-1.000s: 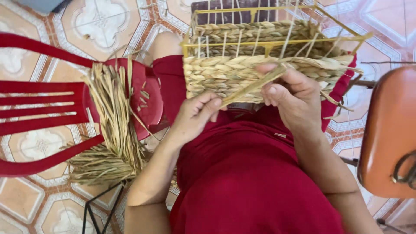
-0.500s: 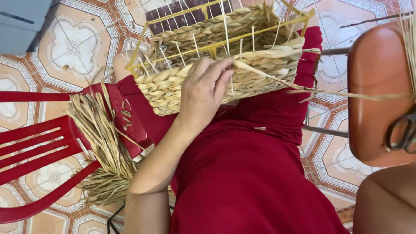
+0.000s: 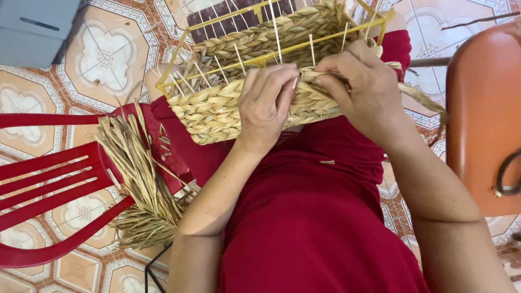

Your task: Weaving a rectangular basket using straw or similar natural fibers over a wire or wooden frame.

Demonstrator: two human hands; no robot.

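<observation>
A half-woven straw basket (image 3: 217, 106) on a yellow wire frame (image 3: 179, 57) rests on my lap, over red clothing. My left hand (image 3: 266, 106) lies flat against the near woven wall, fingers pressing the braid. My right hand (image 3: 361, 89) grips the upper edge of the same wall and pinches a straw strand (image 3: 429, 103) that trails off to the right. White upright ribs (image 3: 277, 32) stick up along the frame.
A bundle of dry straw (image 3: 138, 179) lies over a red plastic chair (image 3: 49, 184) at my left. An orange chair seat (image 3: 483, 108) stands at the right. A grey box (image 3: 32, 30) sits at the top left on the patterned tile floor.
My right hand has come back from the right onto the basket's edge, bringing the strand in. The left hand shifted slightly along the woven wall.
</observation>
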